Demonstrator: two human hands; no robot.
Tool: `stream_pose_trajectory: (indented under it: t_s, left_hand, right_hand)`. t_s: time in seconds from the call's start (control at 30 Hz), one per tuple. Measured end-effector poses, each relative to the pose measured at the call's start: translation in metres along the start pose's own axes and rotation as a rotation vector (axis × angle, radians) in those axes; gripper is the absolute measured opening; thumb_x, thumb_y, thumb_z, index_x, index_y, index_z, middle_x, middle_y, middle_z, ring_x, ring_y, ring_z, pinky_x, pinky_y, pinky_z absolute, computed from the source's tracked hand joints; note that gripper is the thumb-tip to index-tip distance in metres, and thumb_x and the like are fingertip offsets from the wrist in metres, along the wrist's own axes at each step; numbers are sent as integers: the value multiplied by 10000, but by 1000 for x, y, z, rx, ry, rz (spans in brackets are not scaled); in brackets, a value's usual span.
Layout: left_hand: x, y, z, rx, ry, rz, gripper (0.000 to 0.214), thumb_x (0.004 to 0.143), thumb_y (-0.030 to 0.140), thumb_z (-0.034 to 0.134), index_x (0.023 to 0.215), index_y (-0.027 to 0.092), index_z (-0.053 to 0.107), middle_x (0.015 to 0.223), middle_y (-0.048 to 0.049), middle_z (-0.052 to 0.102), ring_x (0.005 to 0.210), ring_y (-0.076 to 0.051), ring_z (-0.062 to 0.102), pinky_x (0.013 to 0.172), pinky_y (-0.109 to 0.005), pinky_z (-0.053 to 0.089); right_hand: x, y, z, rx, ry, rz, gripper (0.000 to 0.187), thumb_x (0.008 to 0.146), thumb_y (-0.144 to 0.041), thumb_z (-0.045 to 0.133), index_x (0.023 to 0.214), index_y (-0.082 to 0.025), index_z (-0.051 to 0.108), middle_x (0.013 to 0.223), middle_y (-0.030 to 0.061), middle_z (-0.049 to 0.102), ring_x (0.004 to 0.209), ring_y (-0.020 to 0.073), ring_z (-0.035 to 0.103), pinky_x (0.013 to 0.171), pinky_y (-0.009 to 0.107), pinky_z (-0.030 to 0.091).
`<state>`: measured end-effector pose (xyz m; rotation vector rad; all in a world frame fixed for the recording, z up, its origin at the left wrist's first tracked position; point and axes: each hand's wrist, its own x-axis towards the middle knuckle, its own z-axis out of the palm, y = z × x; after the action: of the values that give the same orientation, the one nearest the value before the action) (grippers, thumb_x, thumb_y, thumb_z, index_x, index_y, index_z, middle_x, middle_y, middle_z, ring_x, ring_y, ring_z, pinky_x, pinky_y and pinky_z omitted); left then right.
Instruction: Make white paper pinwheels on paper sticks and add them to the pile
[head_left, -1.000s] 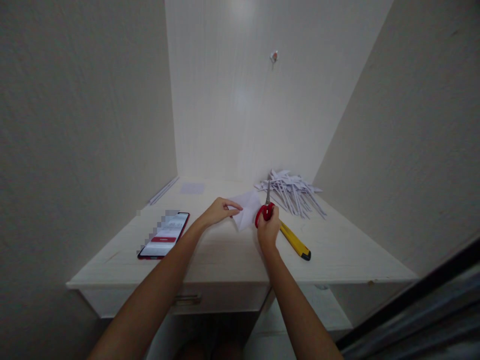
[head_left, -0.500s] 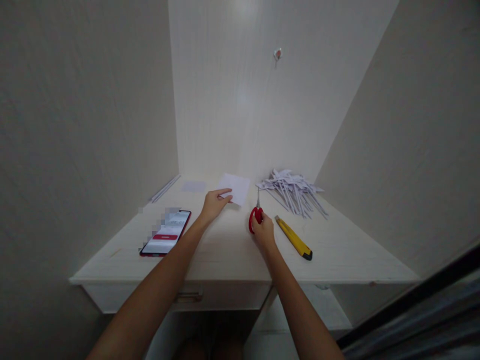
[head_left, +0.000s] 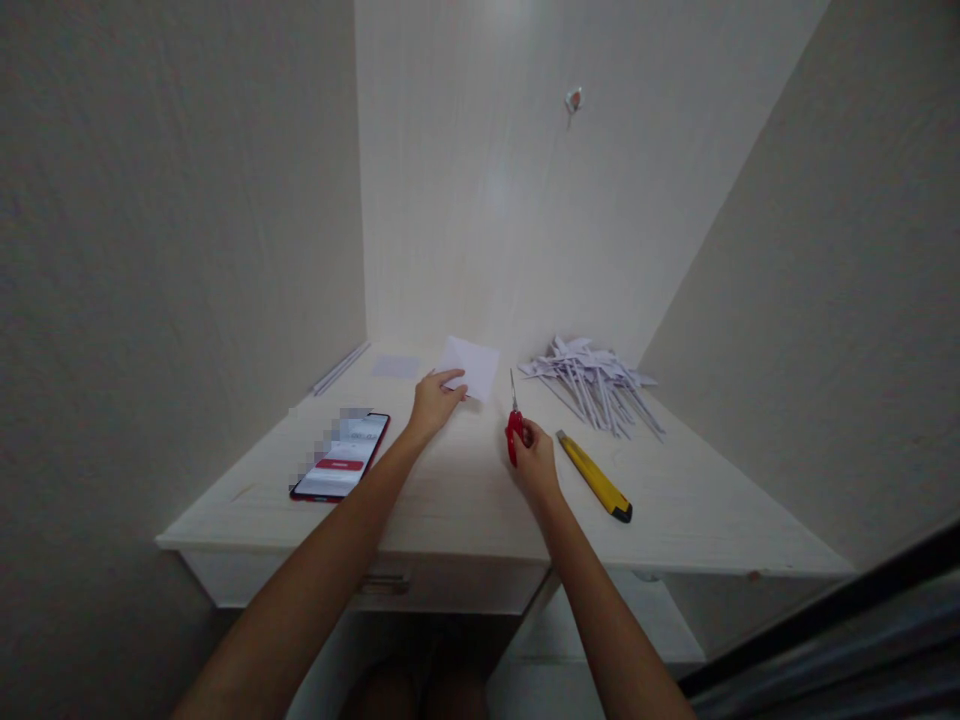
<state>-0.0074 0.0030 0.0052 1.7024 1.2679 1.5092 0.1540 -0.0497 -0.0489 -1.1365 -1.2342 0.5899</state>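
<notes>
Between its thumb and fingers my left hand (head_left: pixel 438 400) pinches a square sheet of white paper (head_left: pixel 474 368) by its lower left side. Faint crease lines show on the sheet. My right hand (head_left: pixel 536 455) is closed around the red handles of a pair of scissors (head_left: pixel 515 425). Their narrow metal blades point away from me, just right of the paper and apart from it. A yellow utility knife (head_left: pixel 595 478) lies on the desk to the right of my right hand.
Paper pinwheels on rolled paper sticks (head_left: pixel 592 380) are heaped at the back right. Several paper sticks (head_left: pixel 340 368) lie along the left wall, near a flat paper piece (head_left: pixel 396 366). A phone (head_left: pixel 341 462) rests left of my left forearm. Walls enclose the white desk (head_left: pixel 465 510).
The scissors have turned in my right hand, so the handles now show edge-on. My left hand still holds the paper. The whole view has shifted slightly.
</notes>
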Motion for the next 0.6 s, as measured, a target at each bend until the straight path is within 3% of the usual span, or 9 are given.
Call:
stream_pose_trajectory:
  t_s: [0.2,0.43,0.6]
  left_hand:
    - [1,1,-2,25,70,39,236,703,169,580,922,126,656,748,-34,653,544,-105,584,630,-233,464]
    - [0,1,-2,23,127,81,251,682,176,596,929,141,575,751,2,594,530,-80,494,590,-211,412]
    - [2,-4,0,-3,139,75,289,674,189,595,946,153,504,683,34,540,506,-77,462,545,-199,382]
  right_hand:
    - [-6,-16,7,92,-27,76,418,578,-314,678,903,-181,451,819,22,560,699,136,550,637,275,466]
    - [-13,-33,4,206,-224,152,385,627,-331,654,882,-196,400,694,-57,503,538,70,449,486,193,372]
    - [-12,-33,0,493,-134,218,306,734,-462,570,760,-167,492,613,-31,516,490,69,452,451,196,357]
